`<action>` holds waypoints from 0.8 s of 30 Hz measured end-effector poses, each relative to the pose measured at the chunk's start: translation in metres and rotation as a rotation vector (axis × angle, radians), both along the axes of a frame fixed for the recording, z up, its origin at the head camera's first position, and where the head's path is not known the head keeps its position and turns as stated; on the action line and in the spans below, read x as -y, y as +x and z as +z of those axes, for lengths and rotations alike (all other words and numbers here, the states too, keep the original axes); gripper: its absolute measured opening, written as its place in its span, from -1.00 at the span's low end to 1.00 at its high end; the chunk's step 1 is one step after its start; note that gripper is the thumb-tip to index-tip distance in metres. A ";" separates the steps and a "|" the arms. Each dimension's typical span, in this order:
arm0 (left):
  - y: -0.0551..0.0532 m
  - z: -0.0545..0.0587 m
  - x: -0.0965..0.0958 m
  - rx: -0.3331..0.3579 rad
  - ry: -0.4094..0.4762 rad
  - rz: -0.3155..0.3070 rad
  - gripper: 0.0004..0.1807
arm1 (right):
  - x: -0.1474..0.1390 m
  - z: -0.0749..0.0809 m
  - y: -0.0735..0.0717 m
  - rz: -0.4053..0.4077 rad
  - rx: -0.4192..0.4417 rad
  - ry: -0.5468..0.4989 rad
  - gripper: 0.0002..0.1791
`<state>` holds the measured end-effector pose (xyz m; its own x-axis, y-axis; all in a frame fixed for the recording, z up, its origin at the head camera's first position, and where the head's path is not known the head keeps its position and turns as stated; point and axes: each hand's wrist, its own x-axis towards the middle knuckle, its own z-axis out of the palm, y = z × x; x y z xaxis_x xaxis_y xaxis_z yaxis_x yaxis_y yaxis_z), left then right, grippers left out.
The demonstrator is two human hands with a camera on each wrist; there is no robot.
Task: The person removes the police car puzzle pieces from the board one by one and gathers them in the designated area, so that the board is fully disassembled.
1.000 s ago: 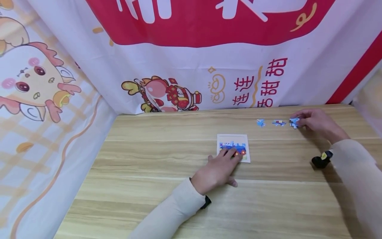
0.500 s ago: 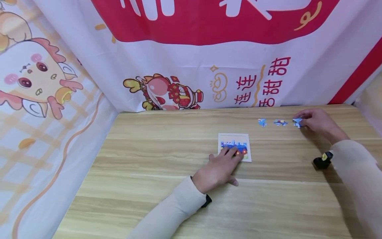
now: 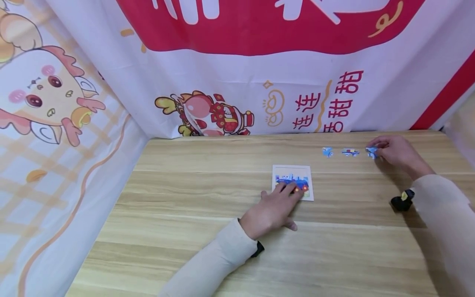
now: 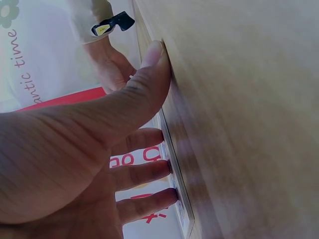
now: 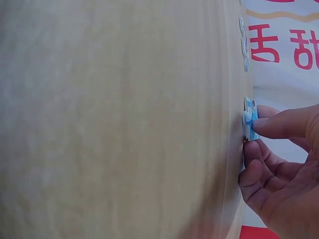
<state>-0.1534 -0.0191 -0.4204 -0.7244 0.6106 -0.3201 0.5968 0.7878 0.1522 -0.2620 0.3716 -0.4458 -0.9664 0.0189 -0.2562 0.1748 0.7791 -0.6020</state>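
Note:
My left hand (image 3: 272, 212) rests its fairly straight fingertips on a small white-framed jigsaw board (image 3: 292, 167) showing a blue vehicle picture (image 3: 286, 180). In the left wrist view, the fingers (image 4: 143, 175) reach the board's thin edge while the thumb stands apart. At the far right of the table, my right hand (image 3: 398, 153) pinches a light-blue jigsaw piece (image 3: 371, 153) between thumb and fingers, close to the tabletop. The right wrist view shows the thumb on that piece (image 5: 250, 119). The hand covers part of it.
Two more jigsaw pieces lie in a row to the left of the right hand: a blue one (image 3: 328, 152) and a multicoloured one (image 3: 350, 152). A printed cloth (image 3: 222, 74) hangs behind the wooden table (image 3: 193, 185). Another cloth (image 3: 74, 173) borders the left.
The view has shifted slightly. The piece in my right hand has moved a little to the right, away from the other pieces. My left hand stays on the board.

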 end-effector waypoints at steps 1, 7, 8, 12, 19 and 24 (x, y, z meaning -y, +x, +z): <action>0.000 0.000 0.000 -0.003 0.001 -0.001 0.01 | 0.000 0.000 0.000 0.000 0.002 -0.001 -0.60; 0.000 0.000 0.000 -0.013 0.001 -0.004 0.02 | 0.001 0.000 0.000 0.006 -0.005 0.006 -0.59; 0.000 0.000 0.000 -0.012 -0.001 -0.005 0.02 | 0.001 0.000 0.000 0.008 -0.008 0.009 -0.59; -0.001 0.000 0.000 0.007 0.002 0.002 0.02 | 0.001 -0.001 0.000 0.013 -0.021 0.022 -0.59; -0.002 -0.001 -0.001 0.020 -0.002 0.011 0.02 | 0.002 -0.003 0.000 -0.006 -0.043 0.018 -0.62; -0.002 0.000 -0.001 0.030 0.001 0.012 0.01 | 0.001 -0.004 0.001 -0.004 -0.035 0.011 -0.62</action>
<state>-0.1555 -0.0186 -0.4205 -0.7214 0.6025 -0.3414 0.5828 0.7945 0.1706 -0.2615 0.3702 -0.4495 -0.9748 0.0255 -0.2216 0.1567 0.7853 -0.5989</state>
